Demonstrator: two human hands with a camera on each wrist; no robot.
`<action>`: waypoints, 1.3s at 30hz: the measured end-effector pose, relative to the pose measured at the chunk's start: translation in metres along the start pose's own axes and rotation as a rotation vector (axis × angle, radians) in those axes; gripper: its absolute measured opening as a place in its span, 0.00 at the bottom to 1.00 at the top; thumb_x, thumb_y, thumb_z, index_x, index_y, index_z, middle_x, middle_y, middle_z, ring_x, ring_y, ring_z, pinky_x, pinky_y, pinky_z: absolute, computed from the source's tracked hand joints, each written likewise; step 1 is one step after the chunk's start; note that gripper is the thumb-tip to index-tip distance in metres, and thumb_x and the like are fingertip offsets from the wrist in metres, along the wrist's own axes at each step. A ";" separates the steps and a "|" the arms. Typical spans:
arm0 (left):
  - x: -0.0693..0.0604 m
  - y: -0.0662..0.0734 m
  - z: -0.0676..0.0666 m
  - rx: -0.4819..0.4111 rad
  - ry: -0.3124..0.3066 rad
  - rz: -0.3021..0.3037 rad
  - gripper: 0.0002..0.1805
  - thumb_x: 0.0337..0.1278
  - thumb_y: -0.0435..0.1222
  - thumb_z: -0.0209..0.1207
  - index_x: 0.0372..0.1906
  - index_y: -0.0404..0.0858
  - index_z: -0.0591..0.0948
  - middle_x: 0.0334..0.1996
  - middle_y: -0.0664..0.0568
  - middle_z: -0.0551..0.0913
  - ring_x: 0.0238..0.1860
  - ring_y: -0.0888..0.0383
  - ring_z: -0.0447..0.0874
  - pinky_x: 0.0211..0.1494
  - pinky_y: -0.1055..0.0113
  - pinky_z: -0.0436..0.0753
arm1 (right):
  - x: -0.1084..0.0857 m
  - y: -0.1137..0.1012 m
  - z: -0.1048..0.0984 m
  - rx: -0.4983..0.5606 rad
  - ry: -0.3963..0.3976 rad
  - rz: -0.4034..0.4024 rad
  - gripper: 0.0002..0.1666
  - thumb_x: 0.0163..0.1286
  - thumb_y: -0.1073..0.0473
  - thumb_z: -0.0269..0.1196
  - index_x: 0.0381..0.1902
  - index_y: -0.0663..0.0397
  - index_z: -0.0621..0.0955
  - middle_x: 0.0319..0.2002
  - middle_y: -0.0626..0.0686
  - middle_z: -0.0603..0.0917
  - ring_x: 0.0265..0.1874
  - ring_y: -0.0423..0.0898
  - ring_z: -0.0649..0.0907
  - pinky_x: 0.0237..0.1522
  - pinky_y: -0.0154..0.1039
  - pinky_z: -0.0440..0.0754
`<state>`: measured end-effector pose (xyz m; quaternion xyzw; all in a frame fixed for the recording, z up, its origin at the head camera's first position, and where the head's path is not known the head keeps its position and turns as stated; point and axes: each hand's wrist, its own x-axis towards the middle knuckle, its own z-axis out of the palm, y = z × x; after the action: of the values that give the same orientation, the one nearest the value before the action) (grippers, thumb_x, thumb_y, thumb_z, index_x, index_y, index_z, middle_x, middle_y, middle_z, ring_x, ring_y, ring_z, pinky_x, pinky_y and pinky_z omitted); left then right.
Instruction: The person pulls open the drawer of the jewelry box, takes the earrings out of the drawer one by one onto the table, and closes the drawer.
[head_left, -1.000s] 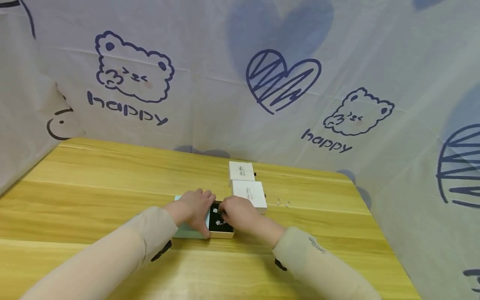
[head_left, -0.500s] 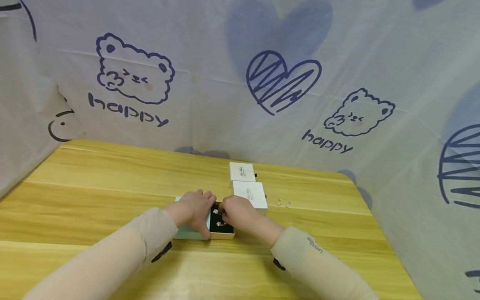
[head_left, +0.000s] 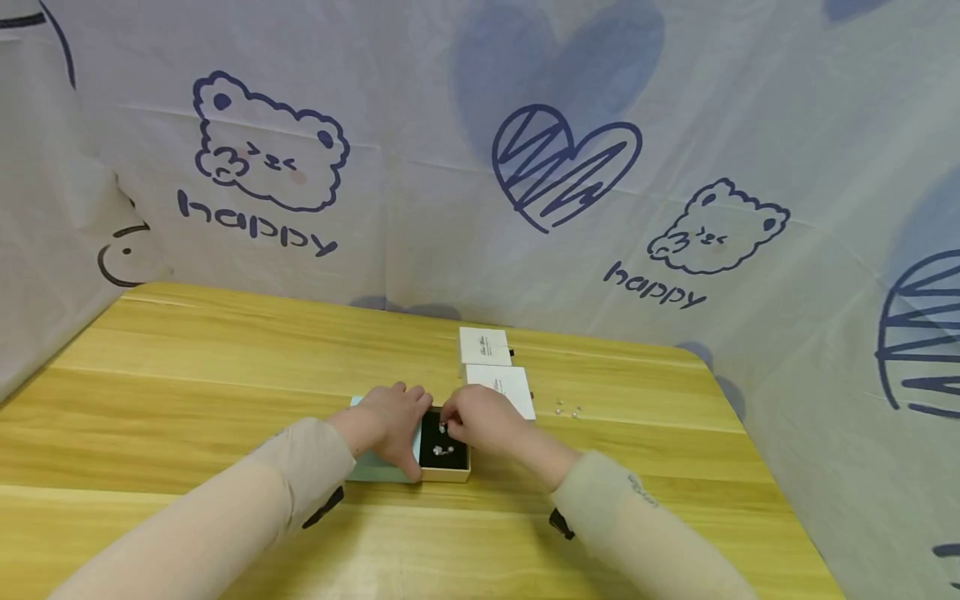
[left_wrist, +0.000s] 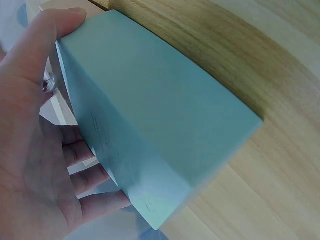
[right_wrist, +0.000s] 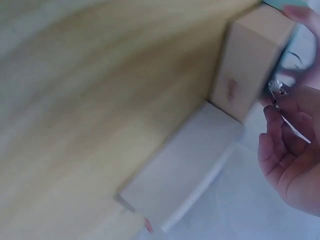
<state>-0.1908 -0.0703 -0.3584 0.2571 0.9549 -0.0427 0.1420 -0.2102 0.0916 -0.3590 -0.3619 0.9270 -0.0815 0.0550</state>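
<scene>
My left hand point(head_left: 392, 425) grips a teal box sleeve point(left_wrist: 150, 90), thumb on the near side and fingers on the far side. From the sleeve's right end a cream drawer point(head_left: 446, 476) sticks out, lined with a black insert point(head_left: 431, 463). On the insert lies a silvery earring point(head_left: 442, 451) with sparkling parts. Above the drawer's far part, my right hand point(head_left: 483, 417) pinches another small silvery earring point(right_wrist: 277, 90) between thumb and finger. How far this one is from the insert, I cannot tell.
Two white lettered boxes, a farther one point(head_left: 483, 345) and a nearer one point(head_left: 510, 387), stand behind my right hand. Several tiny shiny pieces point(head_left: 575, 412) lie on the wooden table point(head_left: 225, 375) to their right. A printed cloth point(head_left: 420, 208) hangs behind the table.
My right hand has shifted slightly, its fingertips turning up off the insert. The farther earring has left its spot on the insert and hangs at my right fingertips. The left hand keeps its hold.
</scene>
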 end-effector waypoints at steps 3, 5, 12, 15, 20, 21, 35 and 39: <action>0.000 0.000 0.001 -0.003 -0.006 -0.007 0.52 0.31 0.63 0.66 0.62 0.35 0.67 0.56 0.46 0.72 0.53 0.47 0.72 0.52 0.57 0.78 | -0.004 0.004 -0.014 0.083 0.016 0.018 0.08 0.61 0.65 0.59 0.34 0.55 0.86 0.32 0.49 0.86 0.28 0.39 0.78 0.33 0.33 0.76; -0.001 0.000 0.001 -0.008 -0.011 -0.009 0.53 0.31 0.63 0.67 0.63 0.35 0.66 0.58 0.46 0.71 0.56 0.46 0.72 0.53 0.57 0.78 | -0.008 0.010 -0.024 0.131 0.031 0.036 0.10 0.61 0.65 0.58 0.35 0.56 0.86 0.32 0.50 0.86 0.27 0.39 0.78 0.32 0.32 0.75; -0.001 -0.002 0.000 -0.011 -0.019 -0.007 0.53 0.33 0.62 0.66 0.64 0.34 0.65 0.61 0.44 0.69 0.58 0.44 0.70 0.54 0.56 0.78 | -0.024 0.046 -0.053 0.300 0.049 0.182 0.11 0.64 0.65 0.56 0.38 0.61 0.84 0.37 0.56 0.85 0.27 0.40 0.75 0.32 0.32 0.75; 0.000 -0.004 0.001 -0.019 -0.022 -0.008 0.53 0.33 0.61 0.66 0.65 0.34 0.64 0.62 0.44 0.69 0.59 0.43 0.70 0.54 0.55 0.77 | -0.032 0.064 -0.057 0.316 0.062 0.232 0.11 0.63 0.66 0.56 0.39 0.63 0.84 0.38 0.58 0.85 0.28 0.41 0.77 0.33 0.33 0.76; 0.002 -0.005 0.002 -0.029 -0.018 -0.014 0.53 0.32 0.61 0.66 0.65 0.34 0.64 0.63 0.44 0.68 0.60 0.43 0.69 0.56 0.54 0.77 | -0.043 0.091 -0.051 0.283 0.067 0.319 0.11 0.62 0.66 0.56 0.39 0.65 0.84 0.35 0.58 0.85 0.28 0.42 0.78 0.35 0.36 0.77; 0.002 -0.005 0.002 -0.029 -0.018 -0.012 0.53 0.32 0.61 0.66 0.64 0.34 0.65 0.63 0.44 0.68 0.60 0.43 0.69 0.55 0.54 0.77 | -0.045 0.096 -0.049 0.276 0.060 0.337 0.11 0.62 0.66 0.56 0.38 0.65 0.84 0.35 0.58 0.85 0.28 0.42 0.78 0.35 0.36 0.77; 0.001 -0.001 0.001 -0.039 -0.020 -0.002 0.53 0.32 0.60 0.67 0.64 0.34 0.65 0.62 0.44 0.69 0.60 0.42 0.69 0.56 0.54 0.76 | -0.069 0.128 -0.019 0.170 -0.055 0.357 0.07 0.61 0.66 0.60 0.32 0.61 0.85 0.36 0.57 0.86 0.32 0.45 0.81 0.38 0.40 0.79; 0.001 0.000 0.000 -0.035 -0.024 -0.001 0.53 0.33 0.60 0.67 0.64 0.34 0.65 0.61 0.44 0.69 0.60 0.42 0.69 0.55 0.55 0.77 | -0.073 0.129 -0.012 0.173 -0.053 0.367 0.05 0.60 0.66 0.61 0.30 0.60 0.84 0.34 0.55 0.85 0.30 0.44 0.78 0.36 0.40 0.76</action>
<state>-0.1918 -0.0701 -0.3592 0.2536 0.9539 -0.0290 0.1580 -0.2438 0.2361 -0.3684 -0.1831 0.9652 -0.1398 0.1241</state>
